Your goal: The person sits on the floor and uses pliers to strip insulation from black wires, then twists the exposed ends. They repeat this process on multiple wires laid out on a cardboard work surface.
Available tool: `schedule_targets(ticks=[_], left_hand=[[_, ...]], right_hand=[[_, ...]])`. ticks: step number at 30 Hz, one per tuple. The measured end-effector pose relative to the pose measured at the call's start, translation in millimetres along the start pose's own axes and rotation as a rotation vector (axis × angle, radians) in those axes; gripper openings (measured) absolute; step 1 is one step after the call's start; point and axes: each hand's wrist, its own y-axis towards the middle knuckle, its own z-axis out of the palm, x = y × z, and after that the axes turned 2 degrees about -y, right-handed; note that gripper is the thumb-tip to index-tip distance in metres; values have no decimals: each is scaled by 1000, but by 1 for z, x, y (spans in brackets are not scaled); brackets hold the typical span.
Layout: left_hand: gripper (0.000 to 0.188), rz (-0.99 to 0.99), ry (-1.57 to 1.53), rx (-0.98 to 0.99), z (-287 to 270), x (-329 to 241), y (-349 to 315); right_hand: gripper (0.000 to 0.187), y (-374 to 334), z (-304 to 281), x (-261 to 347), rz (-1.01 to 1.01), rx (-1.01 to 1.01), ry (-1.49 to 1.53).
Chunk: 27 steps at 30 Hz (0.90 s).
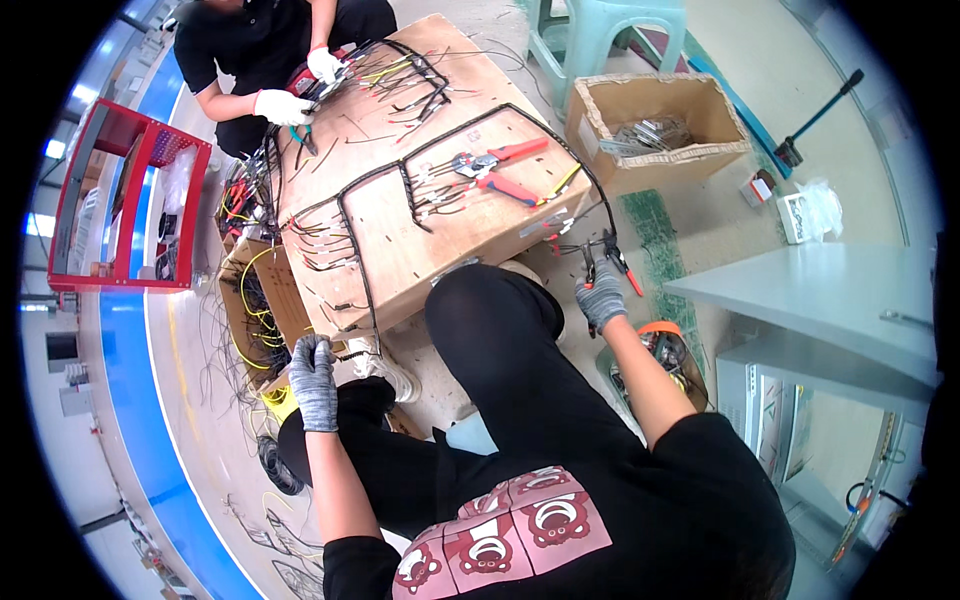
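A black wire harness (pixel 343 215) lies bent over the wooden board (pixel 400 265), with short wire ends branching off it. My left hand (pixel 313 375), in a grey glove, is closed at the board's near left corner on a thin black wire (pixel 352 354); its fingertips partly hide the hold. My right hand (pixel 601 300), also grey-gloved, is off the board's right side, closed on pliers (pixel 612 256) with a dark head and a red grip showing. The harness's right end hangs down by the pliers' head. Cable cutters (pixel 512 187) with red and blue handles rest on the board.
Across the board, a person's white-gloved hands (pixel 285 107) work on another harness (pixel 430 85). A cardboard box (pixel 665 160) of metal parts stands right, beyond a grey table (pixel 800 290). A red rack (pixel 120 200) stands left. A wire-filled box (pixel 290 290) sits beside the board.
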Motion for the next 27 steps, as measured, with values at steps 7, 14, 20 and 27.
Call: schedule_targets(ticks=[7, 14, 20, 27], left_hand=[[6, 2, 84, 7, 11, -6, 5], [6, 13, 119, -14, 9, -2, 10], [8, 80, 162, -4, 6, -13, 5], [8, 63, 67, -17, -2, 4, 0]], right_hand=[[27, 93, -49, 168, -533, -130, -198], [39, 122, -6, 241, -238, 379, -525], [33, 130, -13, 219, -323, 299, -471], [32, 29, -141, 162, -304, 419, 100]])
